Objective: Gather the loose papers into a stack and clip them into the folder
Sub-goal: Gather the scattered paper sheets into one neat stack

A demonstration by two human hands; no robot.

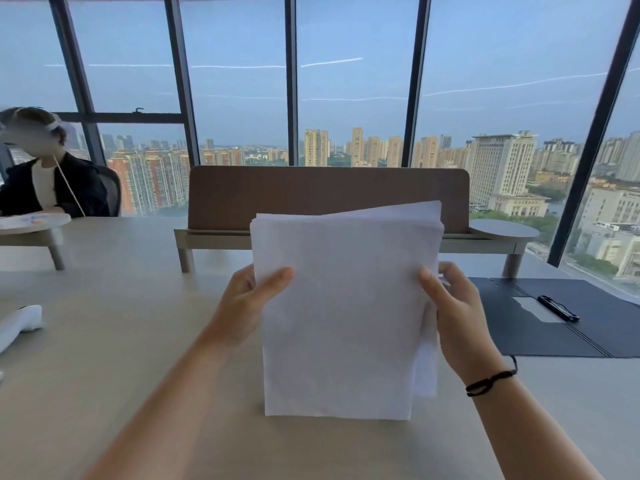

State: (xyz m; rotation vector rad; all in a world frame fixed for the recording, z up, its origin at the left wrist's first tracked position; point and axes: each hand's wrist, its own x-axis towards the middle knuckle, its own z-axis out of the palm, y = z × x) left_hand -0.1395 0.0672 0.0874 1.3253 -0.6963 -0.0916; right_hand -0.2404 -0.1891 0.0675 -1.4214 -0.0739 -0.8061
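Observation:
A stack of white papers (343, 306) stands upright on its bottom edge on the beige table (138, 341), straight in front of me. My left hand (247, 303) grips its left edge, thumb on the front sheet. My right hand (453, 313) grips its right edge; a black cord circles that wrist. The sheets are unevenly aligned: some stick out at the top right and lower right. A dark blue folder (540, 323) lies open and flat on the table to the right, with a black clip (557, 308) near its middle fold.
A brown desk divider (311, 195) on a low shelf stands behind the papers. A white object (19, 323) lies at the table's left edge. A person in a dark jacket (45, 188) sits at the far left. Tall windows lie beyond.

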